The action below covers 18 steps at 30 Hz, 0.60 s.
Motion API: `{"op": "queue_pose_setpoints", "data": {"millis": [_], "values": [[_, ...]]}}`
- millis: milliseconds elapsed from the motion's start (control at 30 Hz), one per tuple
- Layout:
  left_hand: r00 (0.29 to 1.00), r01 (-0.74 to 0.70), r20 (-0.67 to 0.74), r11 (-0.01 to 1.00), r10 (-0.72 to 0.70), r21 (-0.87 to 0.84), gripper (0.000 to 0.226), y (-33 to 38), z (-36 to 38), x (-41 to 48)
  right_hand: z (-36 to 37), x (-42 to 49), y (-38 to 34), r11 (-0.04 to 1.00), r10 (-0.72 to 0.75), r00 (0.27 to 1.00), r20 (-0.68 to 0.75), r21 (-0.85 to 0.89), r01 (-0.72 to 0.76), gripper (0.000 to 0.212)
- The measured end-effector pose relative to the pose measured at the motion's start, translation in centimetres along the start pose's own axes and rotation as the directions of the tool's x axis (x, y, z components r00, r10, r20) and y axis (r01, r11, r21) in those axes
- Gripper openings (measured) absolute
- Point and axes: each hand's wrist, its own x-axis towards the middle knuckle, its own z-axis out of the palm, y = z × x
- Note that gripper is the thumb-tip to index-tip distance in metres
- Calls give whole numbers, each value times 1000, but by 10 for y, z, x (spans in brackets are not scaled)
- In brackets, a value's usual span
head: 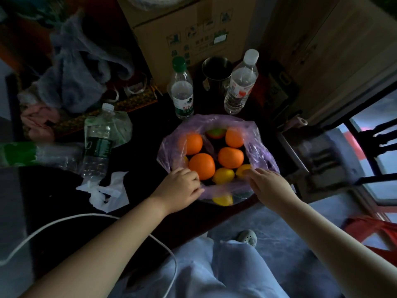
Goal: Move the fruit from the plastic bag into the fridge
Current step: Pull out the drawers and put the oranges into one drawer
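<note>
- The plastic bag [261, 151], purple and see-through, is set on the dark table [148, 134] just right of the frame's centre, with its mouth spread wide, so that the fruit can be seen and reached from above
- All the fruit is held inside the bag: four oranges [202, 166] in the middle, two lemons [223, 175] against the near rim, and a green-and-red fruit [216, 133] at the far side
- A third yellow fruit [223, 200] is seen through the plastic below the rim, near the table's edge
- No fridge can be made out with certainty, and nothing is judged to have been moved yet
- The left hand [181, 188] is brought in from the lower left, wrist straight and back of the hand upward; its fingers are curled at the near-left rim and the plastic is pinched there, probably to keep the mouth open and the bag steady
- The right hand [268, 186] is reached in from the lower right, its fingers stretched toward the rim beside the right-hand lemon; whether plastic or fruit is gripped cannot be told, since the fingertips are blurred
- Three water bottles [182, 89], a dark cup [217, 69] and a cardboard box [189, 29] are stood behind and to the left of the bag, apart from it, so the way in from above is left free
</note>
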Motion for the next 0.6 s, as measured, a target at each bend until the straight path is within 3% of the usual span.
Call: {"op": "queue_pose_setpoints", "data": {"millis": [133, 400, 600], "values": [[1000, 29, 3, 999, -29, -29, 25, 1, 7, -13, 7, -8, -2, 1000, 2, 999, -37, 0, -2, 18], [1000, 24, -14, 1000, -24, 2, 26, 4, 15, -30, 21, -25, -2, 997, 31, 987, -158, 75, -19, 14], [998, 53, 25, 998, -52, -30, 29, 1, 20, -42, 31, -36, -9, 994, 60, 986, -155, 97, -46, 17]]}}
